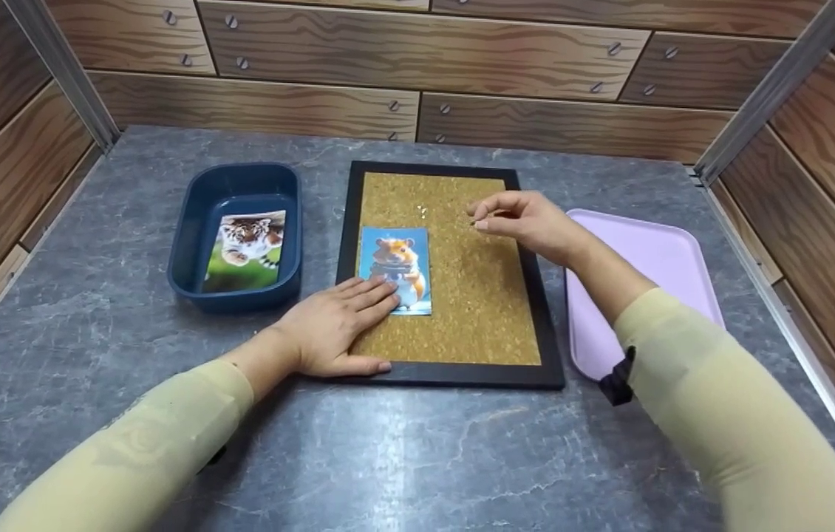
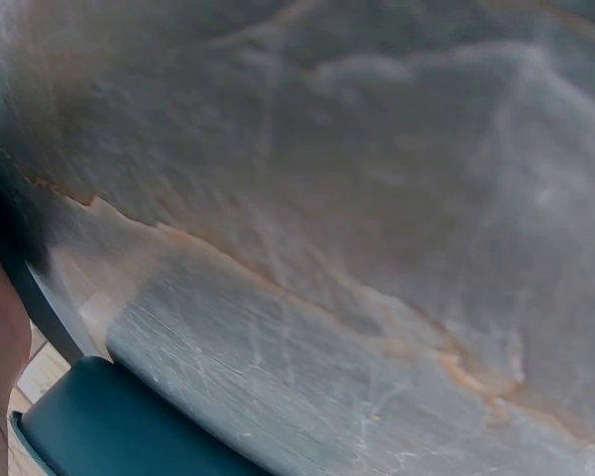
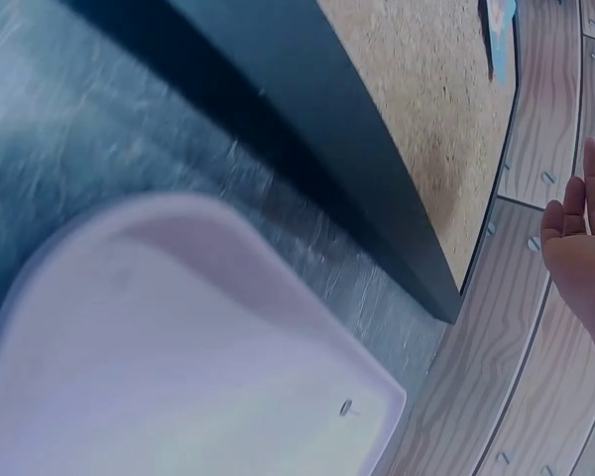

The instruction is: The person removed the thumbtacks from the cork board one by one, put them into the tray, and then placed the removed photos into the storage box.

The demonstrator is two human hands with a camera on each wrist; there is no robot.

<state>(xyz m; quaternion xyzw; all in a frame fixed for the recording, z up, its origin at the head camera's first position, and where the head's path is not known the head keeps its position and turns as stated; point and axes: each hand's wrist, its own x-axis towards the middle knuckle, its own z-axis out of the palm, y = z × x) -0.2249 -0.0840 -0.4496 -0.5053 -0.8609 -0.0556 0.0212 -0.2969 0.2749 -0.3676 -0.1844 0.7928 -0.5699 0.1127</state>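
Note:
My left hand (image 1: 335, 323) lies flat with fingers spread over the lower left of a black-framed cork board (image 1: 484, 318). Its fingertips press on a picture card of a hamster (image 1: 406, 255), covering the card's lower left corner. Over the upper right of the board, my right hand (image 1: 536, 225) has thumb and forefinger brought together on a tiny dark-tipped pushpin, mostly hidden by the fingertips. Several small shiny clear pushpins (image 1: 422, 212) sit on the cork just above the card. The right wrist view shows part of the right hand (image 3: 580, 243) beyond the board's edge.
Left of the board stands a dark blue bin (image 1: 192, 222) with a tiger picture card (image 1: 247, 251) inside. A lilac tray (image 1: 672, 258) lies to the right, partly under the right forearm; a small pin-like piece (image 3: 347, 408) rests in it. Wood-patterned walls (image 1: 417, 52) enclose the table.

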